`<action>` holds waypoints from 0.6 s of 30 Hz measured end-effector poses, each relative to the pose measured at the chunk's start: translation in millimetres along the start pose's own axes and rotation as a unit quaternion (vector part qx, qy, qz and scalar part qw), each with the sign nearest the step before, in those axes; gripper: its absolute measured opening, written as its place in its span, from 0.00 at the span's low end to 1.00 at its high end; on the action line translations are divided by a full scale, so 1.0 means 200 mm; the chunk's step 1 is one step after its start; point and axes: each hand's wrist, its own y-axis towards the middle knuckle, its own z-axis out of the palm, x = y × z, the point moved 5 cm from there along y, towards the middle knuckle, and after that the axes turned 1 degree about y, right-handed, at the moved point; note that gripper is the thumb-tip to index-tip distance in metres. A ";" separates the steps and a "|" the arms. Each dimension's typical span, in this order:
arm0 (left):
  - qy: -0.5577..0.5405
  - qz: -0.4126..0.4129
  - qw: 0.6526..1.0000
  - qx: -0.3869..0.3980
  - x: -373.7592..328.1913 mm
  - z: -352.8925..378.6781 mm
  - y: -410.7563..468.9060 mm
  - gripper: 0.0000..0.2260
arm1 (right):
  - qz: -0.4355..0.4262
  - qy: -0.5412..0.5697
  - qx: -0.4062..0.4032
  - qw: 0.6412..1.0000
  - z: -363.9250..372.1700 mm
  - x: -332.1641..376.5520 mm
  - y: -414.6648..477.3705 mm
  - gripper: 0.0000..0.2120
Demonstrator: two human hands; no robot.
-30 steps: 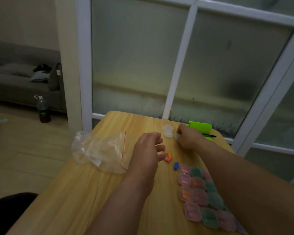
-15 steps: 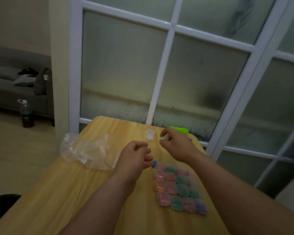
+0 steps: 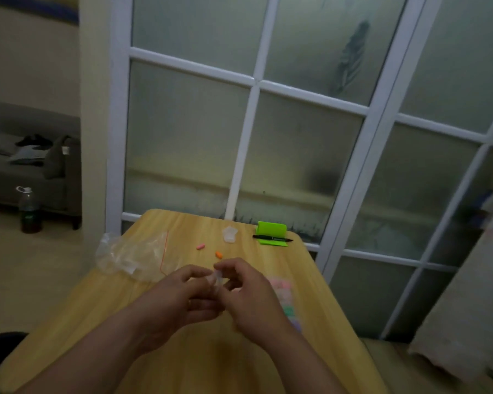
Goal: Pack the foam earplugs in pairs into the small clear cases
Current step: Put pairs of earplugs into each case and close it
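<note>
1. Low in the centre of the frame, the left hand [image 3: 177, 297] and the right hand [image 3: 251, 291] meet just above the wooden surface [image 3: 319, 294]. Between their fingertips is a small clear case [image 3: 218, 277]. The right hand pinches it with curled thumb and forefinger, and the left hand's curled fingers close on its other side. The blur hides whether anything lies inside the case.
2. Just right of the right hand, partly hidden behind it, a block of filled cases [image 3: 285, 297] lies flat on the surface, showing pink, green and purple.
3. Just above the hands lies an orange earplug [image 3: 218, 254], with a pink earplug [image 3: 201, 246] a little up and left, apart from it.
4. Left of centre, a crumpled clear plastic bag [image 3: 131, 255] with a red zip strip lies on the surface.
5. Higher up, near the far edge, sits an empty clear case [image 3: 229, 234]. To its right a black pen [image 3: 272, 238] lies across a green holder [image 3: 271, 230].
6. Beyond stand white-framed frosted panes [image 3: 188, 143]. At far left a bottle [image 3: 29, 210] stands on the floor before a grey sofa [image 3: 17, 172].
</note>
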 end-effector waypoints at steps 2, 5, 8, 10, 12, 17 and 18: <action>0.012 0.008 1.000 -0.009 -0.02 -0.03 -0.03 0.13 | -0.004 0.013 0.010 1.000 0.03 0.02 -0.01 0.15; 0.066 0.033 0.997 -0.023 -0.09 -0.06 -0.06 0.12 | 0.022 0.086 -0.017 0.996 0.05 0.01 0.01 0.14; 0.138 0.061 0.989 -0.015 -0.14 -0.03 -0.07 0.12 | 0.086 0.148 -0.028 0.985 0.06 -0.04 0.02 0.05; 0.170 0.071 0.983 -0.009 -0.12 -0.01 -0.07 0.10 | 0.119 0.191 -0.016 0.974 0.06 -0.07 0.02 0.09; 0.174 0.073 0.982 -0.008 -0.07 -0.01 -0.07 0.08 | 0.142 0.199 0.001 0.970 0.06 -0.09 0.02 0.10; 0.204 0.076 0.976 0.005 -0.01 -0.03 -0.02 0.09 | 0.161 0.198 0.036 0.966 0.06 -0.12 0.01 0.08; 0.204 0.078 0.976 0.012 -0.01 -0.02 -0.02 0.10 | 0.159 0.206 0.035 0.965 0.05 -0.12 0.00 0.08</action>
